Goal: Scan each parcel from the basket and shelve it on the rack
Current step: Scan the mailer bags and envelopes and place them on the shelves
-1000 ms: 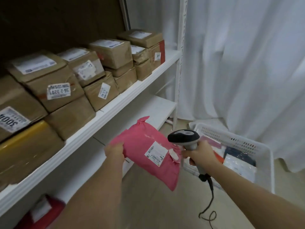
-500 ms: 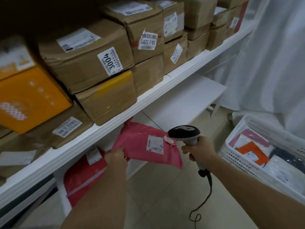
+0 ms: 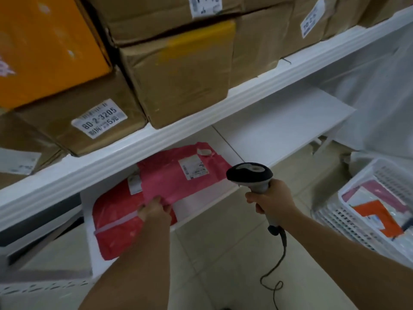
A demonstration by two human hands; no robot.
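Pink parcel lying on the lower shelf of the rack, near its front edge, overlapping a red parcel at its left. White shipping label facing up on the pink one, print too blurred to read; small crumpled tag sitting near its far end.

Left hand pinching the near corner of the pink parcel, thumb and fingers curled onto the plastic. Right hand wrapping tight around the grip of a black-and-grey scanner, head pointing toward the pink parcel, just beside its right edge, not touching. Cable hanging from the handle down to the tiled floor, looping there.

Upper shelf carrying brown cardboard boxes packed edge to edge. Box at left front wearing a sticker reading "80-2-3205", characters below partly legible, ending in "5". Box with a yellow tape strip standing right of it at the front edge. Orange box stacked on top at far left. Other labels further up too blurred to read.

White slotted basket sitting on the floor at right, holding flat mailers: an orange-and-white one on top, a pink one partly underneath, others cut off by the frame.
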